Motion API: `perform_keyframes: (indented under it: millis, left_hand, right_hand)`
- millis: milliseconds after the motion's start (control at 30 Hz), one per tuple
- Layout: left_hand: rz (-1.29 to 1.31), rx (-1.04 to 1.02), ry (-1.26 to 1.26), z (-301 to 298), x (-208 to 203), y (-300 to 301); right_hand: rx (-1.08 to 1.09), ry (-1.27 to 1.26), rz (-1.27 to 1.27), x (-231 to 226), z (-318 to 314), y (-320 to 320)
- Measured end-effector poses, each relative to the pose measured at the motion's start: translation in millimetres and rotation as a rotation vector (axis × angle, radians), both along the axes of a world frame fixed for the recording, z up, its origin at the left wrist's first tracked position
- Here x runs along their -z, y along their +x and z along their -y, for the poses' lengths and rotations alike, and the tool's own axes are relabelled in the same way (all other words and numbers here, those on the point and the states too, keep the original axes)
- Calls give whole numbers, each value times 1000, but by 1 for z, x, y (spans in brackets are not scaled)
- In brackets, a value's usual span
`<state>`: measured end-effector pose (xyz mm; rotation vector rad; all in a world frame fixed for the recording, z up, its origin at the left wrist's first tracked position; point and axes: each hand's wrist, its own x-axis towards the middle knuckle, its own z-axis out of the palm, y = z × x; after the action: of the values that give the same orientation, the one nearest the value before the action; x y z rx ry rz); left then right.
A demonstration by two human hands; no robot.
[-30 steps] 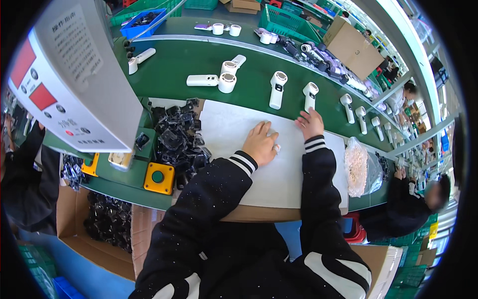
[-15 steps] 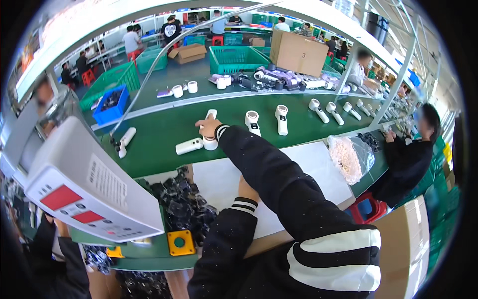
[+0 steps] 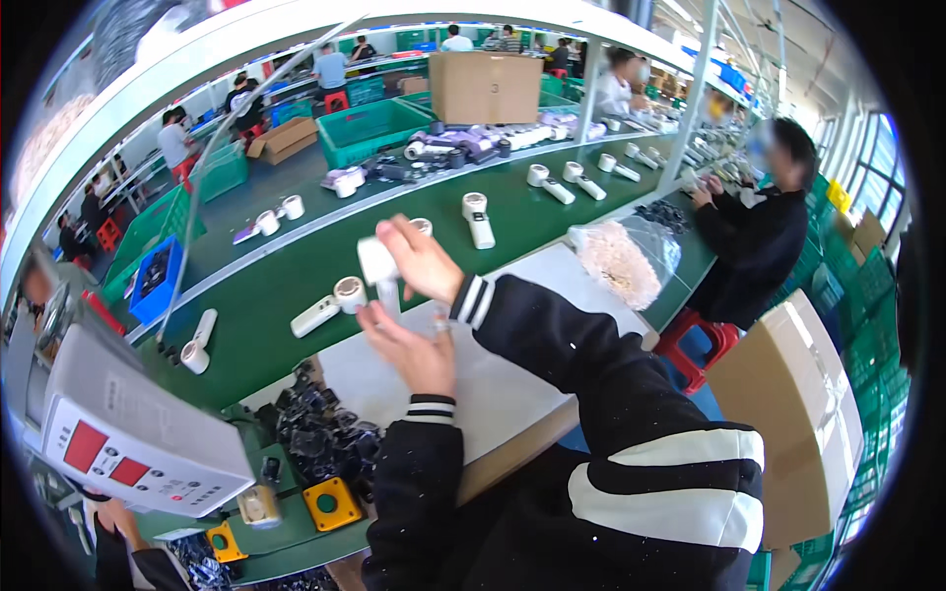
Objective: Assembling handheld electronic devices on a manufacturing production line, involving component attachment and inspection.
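Observation:
My right hand point(image 3: 426, 264) is closed round a white handheld fan point(image 3: 376, 260), raised over the near edge of the green belt with its handle pointing down. Just below, my left hand point(image 3: 414, 353) has its fingers apart near the lower end of that handle; whether it touches is unclear. Another white fan point(image 3: 320, 313) lies on the belt point(image 3: 266, 295) to the left of my hands, its round head toward me. Partly behind my right hand shows one more round fan head point(image 3: 422, 227). A white sheet point(image 3: 493, 325) covers the work surface under my forearms.
Dark glossy plastic pieces point(image 3: 320, 424) are heaped left of the sheet, beside a yellow button box point(image 3: 330, 504). A white instrument box point(image 3: 148, 424) with red panels stands at left. A bag of pinkish small parts point(image 3: 619, 261) lies at right, near a seated co-worker point(image 3: 764, 227).
My right hand has lifted a fan off the belt and drawn it toward me. My left hand has risen from the sheet to meet it. The view has turned to the right.

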<state>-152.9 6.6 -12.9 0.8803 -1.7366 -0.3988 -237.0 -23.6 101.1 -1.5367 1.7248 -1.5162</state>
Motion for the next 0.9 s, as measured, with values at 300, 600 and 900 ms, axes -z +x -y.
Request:
perform_keyframes:
  millis: [300, 600, 900]
  left_hand:
    - [-122, 383, 185, -15, 21, -4]
    - [514, 144, 257, -14, 68, 4]
    - [1006, 387, 80, -56, -10, 90]
  right_hand:
    - [272, 22, -334, 80, -97, -157]
    - [824, 646, -598, 163, -160, -319]
    - [804, 561, -709, 187, -166, -363]
